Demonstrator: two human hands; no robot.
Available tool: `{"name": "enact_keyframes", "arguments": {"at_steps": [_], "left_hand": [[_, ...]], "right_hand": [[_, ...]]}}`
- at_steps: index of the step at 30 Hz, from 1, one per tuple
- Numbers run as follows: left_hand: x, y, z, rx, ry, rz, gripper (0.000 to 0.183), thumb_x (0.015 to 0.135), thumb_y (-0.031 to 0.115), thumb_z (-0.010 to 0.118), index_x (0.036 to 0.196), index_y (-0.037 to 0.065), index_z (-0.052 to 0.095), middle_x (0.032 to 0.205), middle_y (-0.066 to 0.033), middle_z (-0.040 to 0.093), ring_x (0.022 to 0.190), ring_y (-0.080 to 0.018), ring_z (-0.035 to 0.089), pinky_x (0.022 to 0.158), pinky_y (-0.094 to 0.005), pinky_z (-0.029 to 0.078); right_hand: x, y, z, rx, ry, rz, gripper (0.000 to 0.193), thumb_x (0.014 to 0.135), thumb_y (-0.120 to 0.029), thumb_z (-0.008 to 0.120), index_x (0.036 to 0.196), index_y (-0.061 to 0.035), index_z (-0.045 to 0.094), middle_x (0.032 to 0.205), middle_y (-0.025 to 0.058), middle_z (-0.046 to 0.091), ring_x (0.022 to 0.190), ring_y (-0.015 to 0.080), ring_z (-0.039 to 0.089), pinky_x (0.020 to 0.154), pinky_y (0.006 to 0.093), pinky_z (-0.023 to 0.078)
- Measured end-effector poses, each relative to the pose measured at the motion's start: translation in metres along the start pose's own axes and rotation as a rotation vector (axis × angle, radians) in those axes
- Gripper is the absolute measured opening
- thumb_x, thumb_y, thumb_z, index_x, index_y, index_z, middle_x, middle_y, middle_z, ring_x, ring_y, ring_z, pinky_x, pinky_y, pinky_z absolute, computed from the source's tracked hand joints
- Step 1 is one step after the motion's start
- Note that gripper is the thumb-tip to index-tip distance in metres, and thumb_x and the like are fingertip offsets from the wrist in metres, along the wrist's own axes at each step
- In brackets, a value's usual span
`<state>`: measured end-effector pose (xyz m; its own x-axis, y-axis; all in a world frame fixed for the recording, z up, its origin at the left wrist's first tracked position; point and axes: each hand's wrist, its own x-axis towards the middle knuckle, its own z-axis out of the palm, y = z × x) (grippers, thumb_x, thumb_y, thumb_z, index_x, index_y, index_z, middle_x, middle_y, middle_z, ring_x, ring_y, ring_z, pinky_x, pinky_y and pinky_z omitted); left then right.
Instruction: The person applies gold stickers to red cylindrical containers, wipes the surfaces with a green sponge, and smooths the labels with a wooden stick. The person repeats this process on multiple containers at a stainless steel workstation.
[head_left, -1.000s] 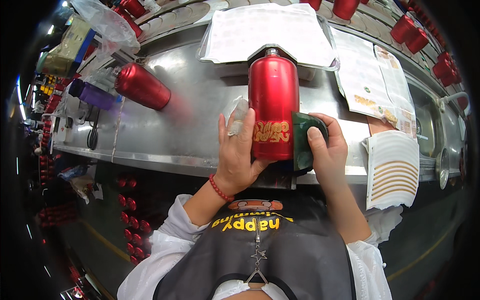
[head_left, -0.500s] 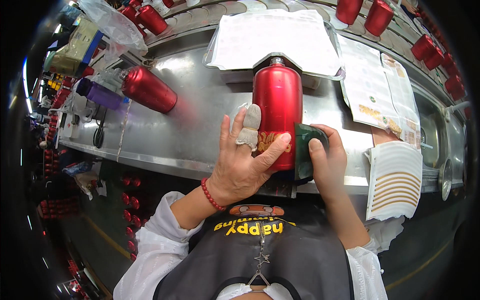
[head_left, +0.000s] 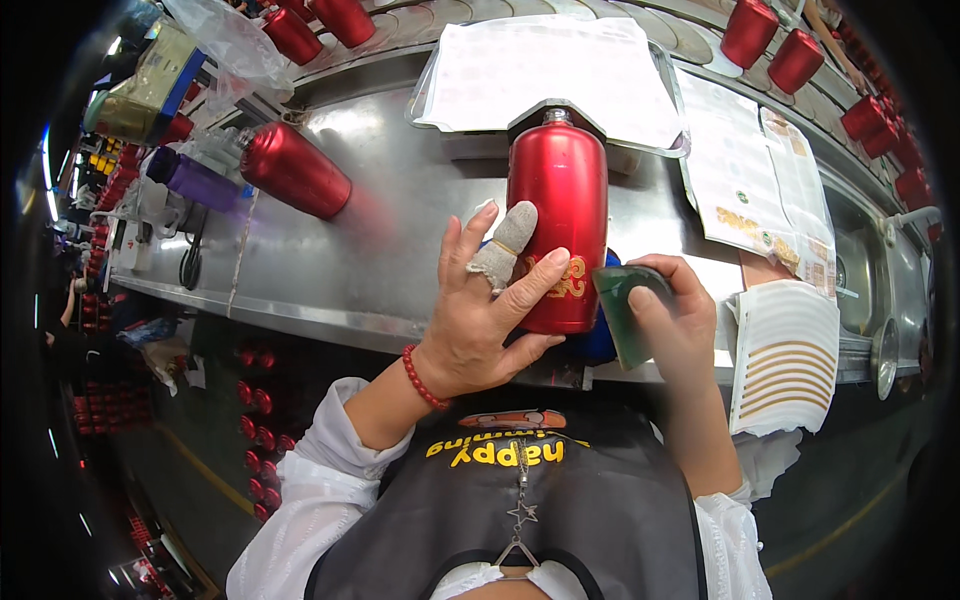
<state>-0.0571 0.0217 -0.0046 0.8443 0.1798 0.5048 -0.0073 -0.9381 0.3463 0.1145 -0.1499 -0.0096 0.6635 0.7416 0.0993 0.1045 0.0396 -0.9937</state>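
Note:
In front of me a glossy red metal bottle (head_left: 557, 185) lies with its neck pointing away, against a dark angled holder (head_left: 590, 122). Gold decoration (head_left: 572, 278) shows near its base. My left hand (head_left: 465, 320) steadies the bottle from its left side, a finger resting by the gold print; one finger wears a pale cloth cover. Pinched in my right hand (head_left: 688, 325) is a dark green, flat scraper (head_left: 625, 310), its edge close beside the bottle's lower right side. Whether that edge touches the bottle I cannot tell. Something blue (head_left: 598, 340) shows partly under the bottle.
Another red bottle (head_left: 295, 170) and a purple bottle (head_left: 195, 180) lie left on the metal table (head_left: 380, 240). White sheets (head_left: 545, 75) fill a tray behind. Printed decal sheets (head_left: 740, 185) and a gold-striped stack (head_left: 785, 365) sit right. A conveyor (head_left: 640, 15) carries red bottles.
The red bottle has turned, so a different part of the gold decoration faces up. My right hand has shifted right and tilted the scraper. Bottles on the conveyor have moved rightward.

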Motion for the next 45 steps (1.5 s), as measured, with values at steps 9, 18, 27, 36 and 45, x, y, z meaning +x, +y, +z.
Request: {"name": "enact_keyframes", "arguments": {"at_steps": [9, 18, 27, 36, 45], "left_hand": [[-0.003, 0.002, 0.007, -0.094, 0.089, 0.003, 0.061, 0.086, 0.043, 0.073, 0.137, 0.014, 0.057, 0.146, -0.0235, 0.048, 0.144, -0.0409, 0.028, 0.120, -0.0594, 0.011], [-0.006, 0.006, 0.011, -0.058, 0.120, 0.044, 0.059, 0.088, 0.042, 0.072, 0.136, 0.011, 0.059, 0.146, -0.0229, 0.050, 0.142, -0.0408, 0.031, 0.120, -0.0564, 0.014], [-0.005, 0.009, 0.010, -0.003, 0.123, 0.099, 0.059, 0.089, 0.040, 0.070, 0.137, 0.008, 0.059, 0.149, -0.0225, 0.048, 0.141, -0.0404, 0.034, 0.121, -0.0549, 0.015], [-0.012, 0.010, 0.011, 0.096, 0.124, 0.033, 0.062, 0.091, 0.041, 0.067, 0.138, 0.001, 0.057, 0.143, -0.0228, 0.052, 0.135, -0.0423, 0.042, 0.119, -0.0597, 0.017], [-0.010, 0.010, 0.008, 0.171, 0.065, 0.056, 0.065, 0.089, 0.040, 0.070, 0.142, 0.008, 0.054, 0.147, -0.0214, 0.049, 0.138, -0.0420, 0.040, 0.119, -0.0616, 0.015]], "right_hand": [[0.000, -0.004, -0.007, -0.025, -0.079, 0.013, 0.024, 0.089, -0.012, 0.065, 0.109, 0.0005, 0.066, 0.089, 0.0051, 0.070, 0.081, 0.0103, 0.064, 0.075, 0.0257, 0.051], [0.002, -0.001, -0.004, 0.040, -0.108, 0.038, 0.025, 0.091, -0.014, 0.065, 0.112, 0.0015, 0.063, 0.093, 0.0060, 0.070, 0.083, 0.0113, 0.064, 0.077, 0.0262, 0.052], [-0.002, -0.013, 0.006, 0.044, -0.121, 0.003, 0.024, 0.093, -0.012, 0.064, 0.113, 0.0019, 0.062, 0.097, 0.0060, 0.069, 0.087, 0.0108, 0.063, 0.079, 0.0257, 0.051], [-0.004, -0.002, 0.004, 0.050, -0.095, 0.052, 0.023, 0.094, -0.011, 0.063, 0.113, 0.0018, 0.061, 0.096, 0.0054, 0.069, 0.086, 0.0096, 0.061, 0.079, 0.0249, 0.050], [-0.008, 0.006, 0.002, 0.138, -0.053, 0.093, 0.024, 0.094, -0.010, 0.062, 0.115, 0.0015, 0.060, 0.099, 0.0042, 0.067, 0.089, 0.0084, 0.060, 0.081, 0.0239, 0.049]]}}
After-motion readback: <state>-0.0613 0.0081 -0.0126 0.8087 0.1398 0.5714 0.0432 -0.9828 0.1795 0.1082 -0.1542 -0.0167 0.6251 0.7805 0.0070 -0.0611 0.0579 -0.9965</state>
